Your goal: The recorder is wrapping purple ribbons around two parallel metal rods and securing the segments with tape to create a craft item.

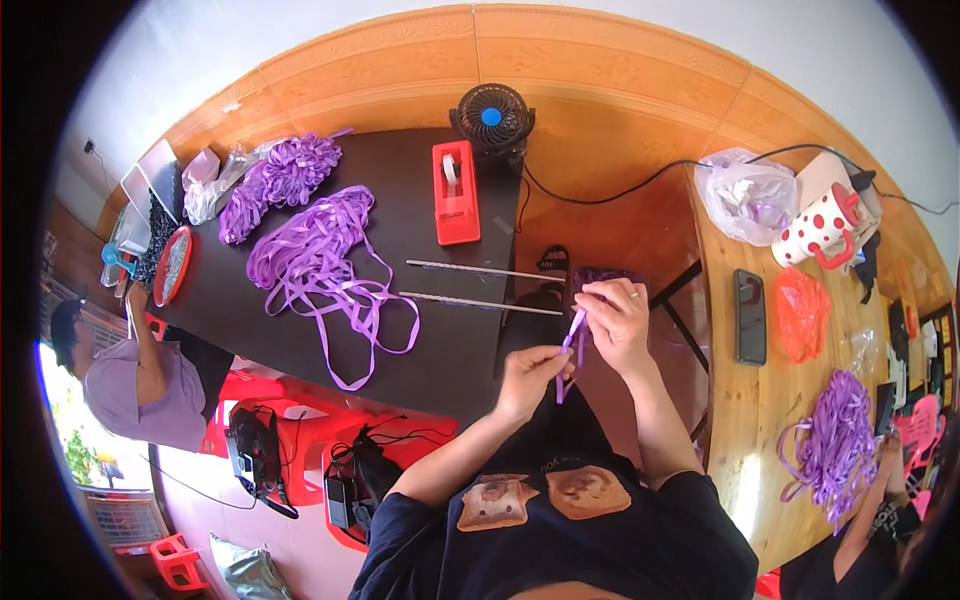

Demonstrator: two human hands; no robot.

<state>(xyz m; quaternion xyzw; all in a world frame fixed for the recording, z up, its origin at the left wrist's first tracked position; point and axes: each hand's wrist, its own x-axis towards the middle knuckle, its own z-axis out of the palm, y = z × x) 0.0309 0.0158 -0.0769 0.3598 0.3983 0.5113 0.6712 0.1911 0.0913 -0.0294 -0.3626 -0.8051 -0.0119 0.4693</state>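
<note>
In front of my chest, my left hand pinches a purple ribbon between thumb and fingers. Just above and to its right, my right hand grips the upper part of the same strip, which looks pale near the fingertips. A loose end hangs below my left hand. Two thin rods stick out over the dark table's right edge, close to my hands. On that table lies a loose heap of purple ribbon, with a denser bundle behind it.
A red tape dispenser and a black fan stand on the dark table. The wooden table holds a phone, a dotted cup, plastic bags and more ribbon. People sit at far left and lower right.
</note>
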